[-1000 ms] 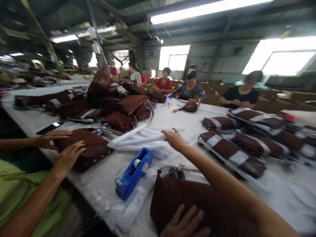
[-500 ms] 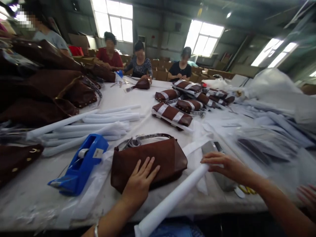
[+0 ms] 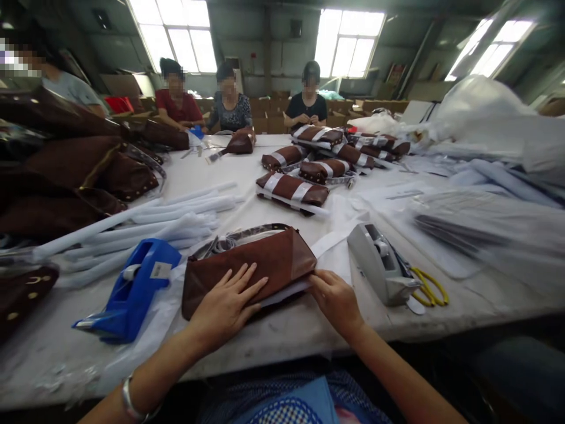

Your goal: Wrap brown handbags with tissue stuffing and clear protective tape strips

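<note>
In front of me a brown leather handbag [image 3: 256, 268] lies on its side, its strap [image 3: 273, 228] and a metal-coloured coil along the far edge. My left hand [image 3: 225, 303] rests flat on the bag, fingers spread. At the bag's near right corner, the fingers of my right hand [image 3: 333, 297] are closed on the end of a white roll [image 3: 286, 291]. This roll lies along the bag's near edge, partly hidden beneath it. A blue tape dispenser [image 3: 132, 288] stands to the left, and a grey tape dispenser [image 3: 382, 265] stands to the right.
Yellow-handled scissors [image 3: 430, 287] lie beside the grey dispenser. White rolls [image 3: 145, 221] are heaped at left, near piled brown bags [image 3: 83, 171]. Taped bags [image 3: 291, 191] sit mid-table, with plastic sheeting [image 3: 489, 218] at right. Several people work across the table [image 3: 198, 171].
My right hand has brought the white roll from the right in against the handbag's near edge. The left hand stays on the bag. The view has shifted, bringing the scissors into full sight.
</note>
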`<state>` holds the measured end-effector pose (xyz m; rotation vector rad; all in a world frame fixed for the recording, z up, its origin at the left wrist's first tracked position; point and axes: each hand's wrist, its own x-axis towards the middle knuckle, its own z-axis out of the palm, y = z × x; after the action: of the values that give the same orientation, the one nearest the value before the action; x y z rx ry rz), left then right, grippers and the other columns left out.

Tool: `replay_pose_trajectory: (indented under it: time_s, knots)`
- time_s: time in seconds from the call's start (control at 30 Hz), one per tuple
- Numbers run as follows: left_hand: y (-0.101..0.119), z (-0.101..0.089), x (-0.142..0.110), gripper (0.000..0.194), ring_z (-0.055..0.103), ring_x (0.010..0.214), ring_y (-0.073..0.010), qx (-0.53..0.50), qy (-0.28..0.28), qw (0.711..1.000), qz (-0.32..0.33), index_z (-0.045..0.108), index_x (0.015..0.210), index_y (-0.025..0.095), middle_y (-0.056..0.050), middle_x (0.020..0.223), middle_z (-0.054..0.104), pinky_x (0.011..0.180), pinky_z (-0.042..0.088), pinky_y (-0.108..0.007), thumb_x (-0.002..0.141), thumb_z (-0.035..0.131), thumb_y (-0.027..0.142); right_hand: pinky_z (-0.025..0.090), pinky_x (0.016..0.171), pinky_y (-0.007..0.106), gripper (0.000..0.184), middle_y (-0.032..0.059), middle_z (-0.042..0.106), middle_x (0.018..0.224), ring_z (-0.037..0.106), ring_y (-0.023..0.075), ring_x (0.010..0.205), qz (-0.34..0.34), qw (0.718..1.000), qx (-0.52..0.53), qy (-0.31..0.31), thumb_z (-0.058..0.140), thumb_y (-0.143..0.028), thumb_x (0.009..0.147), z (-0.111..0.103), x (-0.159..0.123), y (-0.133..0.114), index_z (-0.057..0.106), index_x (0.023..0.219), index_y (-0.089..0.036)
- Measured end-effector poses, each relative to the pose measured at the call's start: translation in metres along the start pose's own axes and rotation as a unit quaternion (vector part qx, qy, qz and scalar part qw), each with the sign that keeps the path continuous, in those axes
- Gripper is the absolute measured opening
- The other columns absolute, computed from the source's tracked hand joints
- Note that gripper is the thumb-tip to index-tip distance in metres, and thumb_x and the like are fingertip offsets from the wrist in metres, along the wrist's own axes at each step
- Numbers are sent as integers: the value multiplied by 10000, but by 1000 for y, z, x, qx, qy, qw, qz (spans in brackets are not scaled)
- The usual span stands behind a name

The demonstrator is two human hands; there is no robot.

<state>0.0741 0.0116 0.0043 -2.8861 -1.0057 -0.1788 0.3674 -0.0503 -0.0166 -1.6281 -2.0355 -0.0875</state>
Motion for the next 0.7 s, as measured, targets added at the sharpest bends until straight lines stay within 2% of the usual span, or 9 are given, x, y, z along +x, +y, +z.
replay_pose_trajectory:
  time_s: [0.07,0.1,0.2,0.27,0.3,0.37,0.47,0.6,0.7]
  knots:
    - [4,6,-2,670,335,1455,-323,24,21,999,2,309,1533,309,-138,1606,293,1117,387,-532,925,573,402,546,863,369,147,74,721,1089,663,249,973,12,999,-5,35,650,-191,908,10,-1,-2,688,1048,-221]
    - [6,11,-3,672,322,1460,-334,38,37,999,-1,307,1535,306,-145,1611,275,1120,380,-544,925,577,384,543,878,379,158,77,718,1101,660,253,984,11,999,-8,51,647,-203,914,13,-2,-2,681,1068,-219]
    - [15,24,-9,623,285,1474,-336,64,92,994,-13,331,1523,341,-119,1618,263,1143,339,-564,943,508,202,508,984,442,222,96,698,1130,632,272,1061,1,994,-10,109,645,-246,922,14,-8,0,653,1138,-197]
    - [20,30,-12,643,279,1476,-331,63,114,991,-15,338,1516,367,-96,1614,278,1154,320,-572,933,453,120,441,1083,489,276,99,680,1185,593,274,1159,-22,989,-8,145,636,-240,930,10,-12,0,630,1204,-210]
    - [21,31,-13,657,279,1476,-330,62,119,991,-15,337,1515,373,-87,1612,287,1157,314,-574,927,436,98,396,1128,505,319,92,663,1241,563,269,1221,-45,989,-7,143,618,-216,939,8,-12,-1,611,1257,-235]
    - [23,33,-14,674,276,1477,-328,62,122,990,-15,335,1515,378,-74,1608,301,1163,302,-577,918,420,77,320,1185,508,435,52,623,1345,509,243,1306,-106,990,0,94,550,-146,963,6,-11,-2,550,1366,-311]
    - [25,30,-13,685,271,1480,-321,64,124,990,-13,359,1506,375,-58,1602,314,1176,277,-573,902,417,56,359,1163,458,520,7,652,1322,564,210,1243,-164,986,28,16,484,-99,979,14,-7,2,505,1421,-372]
    - [37,27,-7,589,272,1481,-320,53,115,991,-38,475,1451,318,-68,1604,299,1196,210,-591,904,452,102,432,1092,448,495,4,712,1216,627,209,1129,-153,986,60,12,498,-95,972,34,-3,12,560,1378,-371]
    - [47,31,-3,520,292,1476,-295,53,113,991,-53,540,1400,247,-59,1595,310,1219,99,-597,917,415,99,433,1090,459,493,8,718,1206,635,212,1117,-146,986,78,10,486,-74,962,35,-2,14,592,1349,-361]
